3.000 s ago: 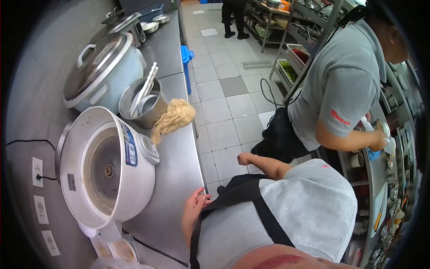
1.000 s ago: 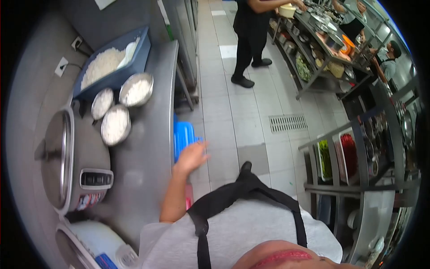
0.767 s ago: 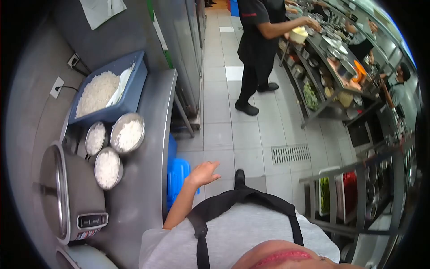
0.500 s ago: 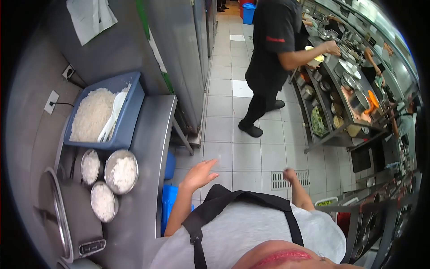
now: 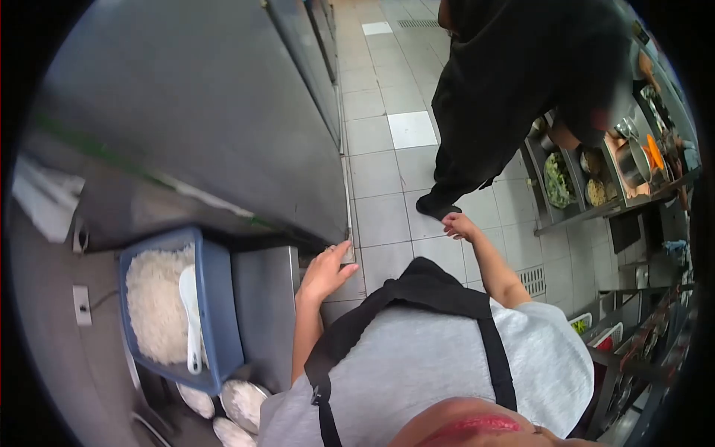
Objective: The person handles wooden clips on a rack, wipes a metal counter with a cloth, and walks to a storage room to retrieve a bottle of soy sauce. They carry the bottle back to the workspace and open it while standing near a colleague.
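Observation:
My left hand (image 5: 328,270) hangs in the air beside the steel counter (image 5: 262,305), its fingers stretched out and nothing in it. Out over the floor, my right hand (image 5: 459,225) is also bare, with fingers loosely bent and a little apart. To the left of my left hand, a blue tub (image 5: 228,316) of cooked rice (image 5: 158,305) stands on the counter. A white rice paddle (image 5: 192,320) lies on the rice along the tub's right side. Below the tub are metal bowls of rice (image 5: 244,402), partly cut off by the view's edge.
A co-worker in dark clothes (image 5: 514,89) stands close ahead on the right. Tall steel cabinets (image 5: 223,97) line the left side of the tiled floor (image 5: 380,216). Right of the co-worker is a shelf rack (image 5: 577,212) with greens (image 5: 556,179) and an orange-handled pot (image 5: 633,160).
I have moved forward along the counter, so the tub and bowls sit lower in view. The co-worker is much nearer. My right hand has come up and left; my left hand stays stretched out.

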Demonstrator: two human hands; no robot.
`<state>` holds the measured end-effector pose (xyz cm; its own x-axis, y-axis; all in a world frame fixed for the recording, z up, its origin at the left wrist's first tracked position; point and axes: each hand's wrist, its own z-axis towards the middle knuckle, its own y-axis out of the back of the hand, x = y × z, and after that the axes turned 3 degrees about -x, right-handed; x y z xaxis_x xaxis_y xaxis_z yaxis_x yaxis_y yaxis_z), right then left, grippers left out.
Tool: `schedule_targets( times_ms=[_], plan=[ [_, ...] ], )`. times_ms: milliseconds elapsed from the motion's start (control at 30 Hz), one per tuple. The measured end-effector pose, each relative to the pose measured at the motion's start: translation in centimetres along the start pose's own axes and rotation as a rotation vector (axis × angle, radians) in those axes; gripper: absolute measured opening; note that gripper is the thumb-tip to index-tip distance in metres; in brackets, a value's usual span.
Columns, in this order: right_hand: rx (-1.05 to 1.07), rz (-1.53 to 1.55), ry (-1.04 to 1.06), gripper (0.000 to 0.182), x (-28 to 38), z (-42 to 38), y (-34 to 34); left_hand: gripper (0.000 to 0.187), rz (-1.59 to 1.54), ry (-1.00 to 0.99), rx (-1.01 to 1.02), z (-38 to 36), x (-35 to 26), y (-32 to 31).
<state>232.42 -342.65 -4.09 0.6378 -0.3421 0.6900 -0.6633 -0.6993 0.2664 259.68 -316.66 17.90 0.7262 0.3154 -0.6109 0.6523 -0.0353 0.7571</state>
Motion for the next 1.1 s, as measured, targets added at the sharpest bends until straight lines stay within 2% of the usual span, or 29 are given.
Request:
schedule_targets(
  times_ms=[67, 133, 200, 267, 333, 400, 533, 600, 667, 733, 800, 933, 1000, 1100],
  plan=[
    [-0.095, 0.226, -0.193, 0.016, -1.0, 2.1, 2.4, 0.049, 0.02, -0.015, -0.006, 3.5, 1.3, 0.5],
    [-0.125, 0.337, -0.248, 0.016, -1.6, 4.5, 5.3, 0.049, 0.043, -0.037, -0.031, 7.3, 2.3, 1.4],
    [-0.153, 0.436, -0.296, 0.017, -0.7, 7.5, 7.2, 0.049, 0.082, 0.057, -0.003, 11.3, 2.9, 2.0],
    [-0.074, 0.204, -0.153, 0.02, 2.7, 8.4, 8.5, 0.049, 0.109, 0.079, 0.007, 15.6, 3.9, 2.2],
    [0.024, 0.03, -0.054, 0.021, 9.1, 9.1, 8.7, 0.05, 0.125, 0.093, -0.007, 20.7, 4.0, 3.2],
    [0.168, 0.003, 0.033, 0.021, 13.6, 11.7, 9.2, 0.05, 0.119, 0.101, -0.02, 26.2, 3.5, 4.3],
    [0.101, -0.109, 0.351, 0.02, 22.6, 16.8, 11.0, 0.046, -0.012, 0.048, -0.06, 37.6, 4.3, 6.2],
    [0.107, -0.071, 0.375, 0.017, 24.5, 21.2, 12.4, 0.043, -0.327, 0.147, -0.072, 43.3, 7.2, 5.1],
    [0.099, -0.137, 0.413, 0.016, 28.2, 24.4, 13.7, 0.042, -0.267, 0.16, -0.094, 48.7, 12.1, 2.2],
    [0.095, -0.145, 0.423, 0.016, 32.4, 26.5, 14.8, 0.042, -0.263, 0.185, 0.152, 53.1, 16.1, 0.2],
    [0.075, -0.126, 0.48, 0.017, 35.0, 30.4, 16.1, 0.041, -0.403, 0.361, 0.297, 57.0, 16.8, 0.5],
    [-0.09, -0.317, 0.498, 0.016, 38.6, 38.1, 18.6, 0.026, -0.572, 0.539, 0.376, 66.4, 23.7, -1.7],
    [-0.229, -0.521, 0.546, 0.021, 39.1, 41.4, 20.1, 0.022, -0.341, 0.602, 0.475, 70.7, 23.6, 0.8],
    [-0.303, -0.661, 0.373, 0.025, 36.4, 46.4, 22.3, 0.021, -0.291, 0.556, 0.577, 78.6, 26.7, 2.4]
  ],
)
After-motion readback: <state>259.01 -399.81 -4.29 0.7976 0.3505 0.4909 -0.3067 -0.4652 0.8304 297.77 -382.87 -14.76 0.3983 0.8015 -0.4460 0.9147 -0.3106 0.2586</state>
